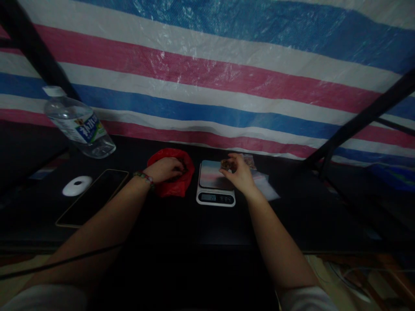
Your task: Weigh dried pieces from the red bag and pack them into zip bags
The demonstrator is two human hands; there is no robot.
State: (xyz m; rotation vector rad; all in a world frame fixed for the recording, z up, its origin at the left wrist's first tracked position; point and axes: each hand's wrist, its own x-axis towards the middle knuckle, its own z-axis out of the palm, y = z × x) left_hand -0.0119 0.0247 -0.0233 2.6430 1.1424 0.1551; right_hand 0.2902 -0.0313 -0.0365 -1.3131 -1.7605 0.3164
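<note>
My left hand (167,169), a beaded bracelet at its wrist, reaches into a red plastic bag (175,188). Its fingers are bent together over dark contents, and what they pinch is hidden. My right hand (240,175) grips a small brownish item (225,164), perhaps a little clear packet of brown bits, at the right edge of the scale's plate. Under it stands a white digital kitchen scale (215,179) with a lit display. Just behind my right hand lies a small clear packet with brown contents (249,161), and beside it are flat clear plastic bags (266,186).
On the left of the black table (207,229) lie a dark phone (94,198) and a white rounded device (77,186). A clear plastic bottle (79,123) stands behind them. Striped sheeting (210,86) hangs along the back, with black slanting bars (366,112) at both sides.
</note>
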